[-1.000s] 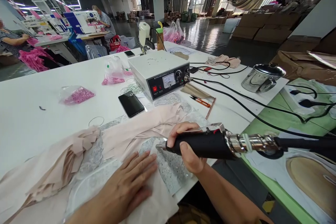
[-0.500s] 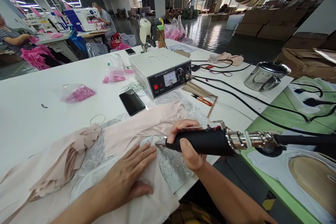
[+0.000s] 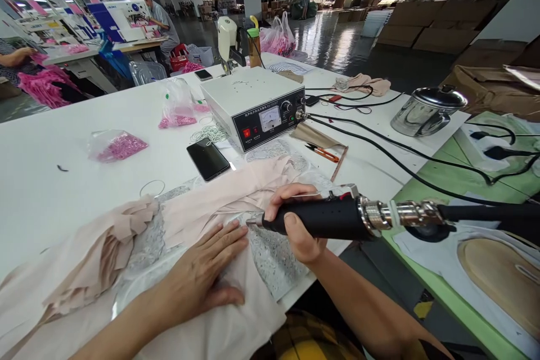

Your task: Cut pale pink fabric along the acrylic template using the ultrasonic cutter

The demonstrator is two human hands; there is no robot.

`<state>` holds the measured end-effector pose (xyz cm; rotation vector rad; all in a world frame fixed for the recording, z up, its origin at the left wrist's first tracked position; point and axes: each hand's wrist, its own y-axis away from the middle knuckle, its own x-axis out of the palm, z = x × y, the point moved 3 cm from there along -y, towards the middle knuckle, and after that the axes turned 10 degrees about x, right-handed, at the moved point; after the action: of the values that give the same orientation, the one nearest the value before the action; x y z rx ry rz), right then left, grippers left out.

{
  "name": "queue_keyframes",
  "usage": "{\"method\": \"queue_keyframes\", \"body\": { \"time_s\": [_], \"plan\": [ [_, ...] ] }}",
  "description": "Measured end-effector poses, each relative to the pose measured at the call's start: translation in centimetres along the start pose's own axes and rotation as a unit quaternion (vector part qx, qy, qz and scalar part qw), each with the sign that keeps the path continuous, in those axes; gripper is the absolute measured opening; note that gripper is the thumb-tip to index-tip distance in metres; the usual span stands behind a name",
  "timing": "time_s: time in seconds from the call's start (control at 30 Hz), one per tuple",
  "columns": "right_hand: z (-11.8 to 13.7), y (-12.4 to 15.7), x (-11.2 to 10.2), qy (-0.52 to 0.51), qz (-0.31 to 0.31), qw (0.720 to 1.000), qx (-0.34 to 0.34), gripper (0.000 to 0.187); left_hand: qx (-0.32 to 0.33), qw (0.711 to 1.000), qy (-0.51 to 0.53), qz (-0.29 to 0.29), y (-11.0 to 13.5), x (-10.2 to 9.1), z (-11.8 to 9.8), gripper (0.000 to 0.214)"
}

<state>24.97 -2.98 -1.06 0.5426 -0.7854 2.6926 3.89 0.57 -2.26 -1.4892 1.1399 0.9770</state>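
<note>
My right hand (image 3: 297, 222) is wrapped round a black handheld ultrasonic welding gun (image 3: 333, 217) with a metal tip, lying nearly level and pointing left. The tip ends right beside the fingertips of my left hand (image 3: 206, 270), at the edge of the pale pink fabric (image 3: 248, 298); whether it touches the cloth I cannot tell. My left hand lies flat on that fabric, fingers stretched. Beneath is a grey speckled sheet (image 3: 280, 267). Another strip of pink fabric (image 3: 223, 188) lies just beyond, and a gathered pile of it (image 3: 105, 247) sits to the left.
A white power box (image 3: 270, 121) with a dial stands behind, cabled to the gun. Near it lie a phone (image 3: 208, 158), orange thread snips (image 3: 323, 152) and bags of pink bits (image 3: 120, 146). A metal mug (image 3: 426, 112) stands right. Co-workers sit at sewing machines, far left.
The view has shifted slightly, so the table things sit a little higher and further left. Both hands keep nearly the same pose against the fabric, the gun still held.
</note>
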Motion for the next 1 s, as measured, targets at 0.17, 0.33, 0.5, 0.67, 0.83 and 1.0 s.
{"method": "queue_keyframes", "body": {
  "time_s": [0.17, 0.33, 0.5, 0.67, 0.83, 1.0],
  "plan": [
    [0.0, -0.1, 0.1, 0.006, -0.001, 1.0, 0.003, 0.017, 0.022, 0.999, -0.025, -0.001, 0.0, 0.0, 0.1, 0.076],
    [0.0, -0.2, 0.1, 0.006, -0.005, 1.0, 0.005, 0.017, 0.025, 0.999, -0.036, 0.005, 0.0, 0.1, 0.2, 0.075],
    [-0.2, -0.1, 0.1, -0.006, -0.014, 1.0, 0.003, 0.017, 0.017, 0.999, -0.028, 0.017, 0.1, 0.0, 0.3, 0.076],
    [0.5, -0.1, -0.2, -0.025, -0.036, 0.999, 0.008, 0.017, 0.011, 0.999, -0.041, 0.034, 0.1, 0.1, 0.3, 0.074],
    [1.8, 0.1, -0.3, -0.04, -0.026, 0.998, 0.035, 0.017, 0.003, 0.999, -0.033, 0.037, 0.1, 0.1, 0.3, 0.074],
    [1.8, 0.5, 0.1, -0.036, -0.008, 0.998, 0.052, 0.018, -0.004, 0.999, -0.024, 0.035, 0.2, 0.2, 0.4, 0.075]
  ]
}}
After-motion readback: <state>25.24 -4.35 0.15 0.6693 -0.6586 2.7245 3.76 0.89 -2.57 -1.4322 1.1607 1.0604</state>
